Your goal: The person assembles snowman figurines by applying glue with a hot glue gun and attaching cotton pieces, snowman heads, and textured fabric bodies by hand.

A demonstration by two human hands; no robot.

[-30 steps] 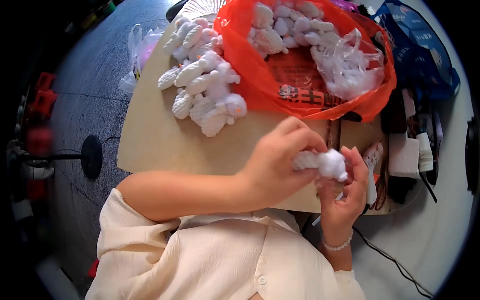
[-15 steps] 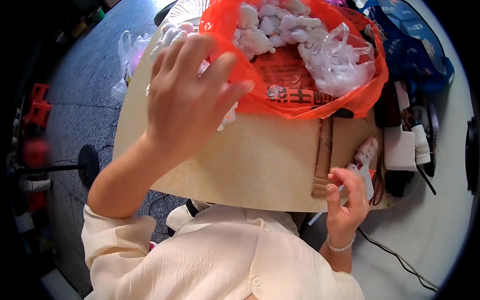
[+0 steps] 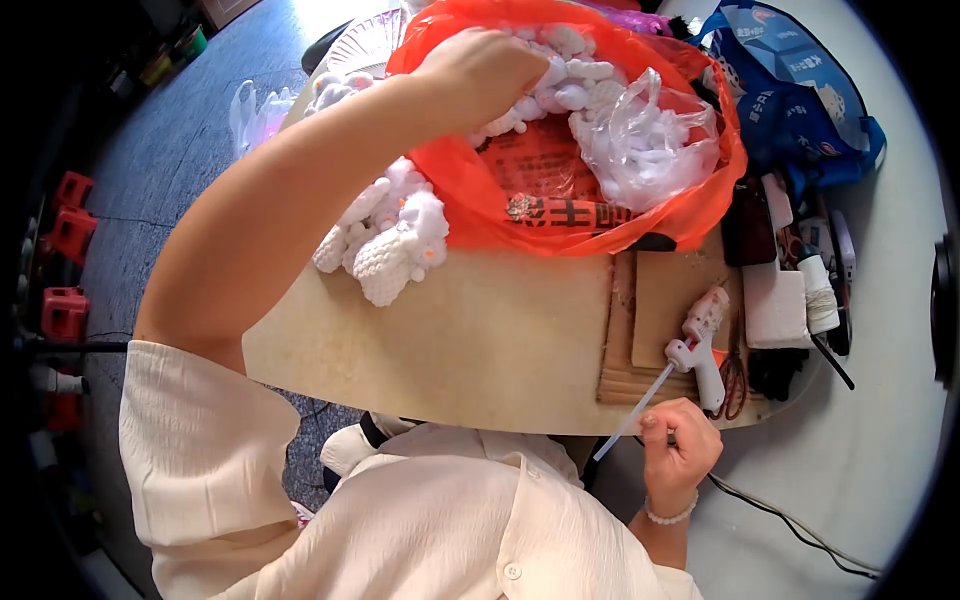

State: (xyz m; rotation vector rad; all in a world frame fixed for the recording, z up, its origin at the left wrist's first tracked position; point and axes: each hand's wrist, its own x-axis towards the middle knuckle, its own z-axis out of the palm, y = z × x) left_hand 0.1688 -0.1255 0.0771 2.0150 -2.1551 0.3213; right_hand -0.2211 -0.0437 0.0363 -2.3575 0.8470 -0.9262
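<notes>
My left hand (image 3: 485, 72) reaches over the rim of an orange-red plastic bag (image 3: 560, 232), down at the white knitted pieces (image 3: 572, 72) inside. Its fingertips are hidden, so any grip there cannot be made out. Close to the table's front edge, my right hand (image 3: 682, 442) is loosely closed, fingers curled toward the thumb, with nothing visible in it. Just above that hand lies a white glue gun (image 3: 706, 345), a pale glue stick (image 3: 635, 412) projecting from its back. Several white knitted figures with orange spots (image 3: 392, 235) sit in a heap under my left forearm.
In the bag is a clear plastic bag (image 3: 650, 150) of white pieces. Flat cardboard (image 3: 670, 290) underlies the glue gun, with scissors (image 3: 735, 385) beside it. A white block (image 3: 775, 305), a thread spool (image 3: 820, 295) and a blue bag (image 3: 790, 110) stand at the right.
My left hand has moved up and right from above the knitted heap into the orange-red bag. My right hand has dropped slightly away from the glue gun, and its fingers have curled in.
</notes>
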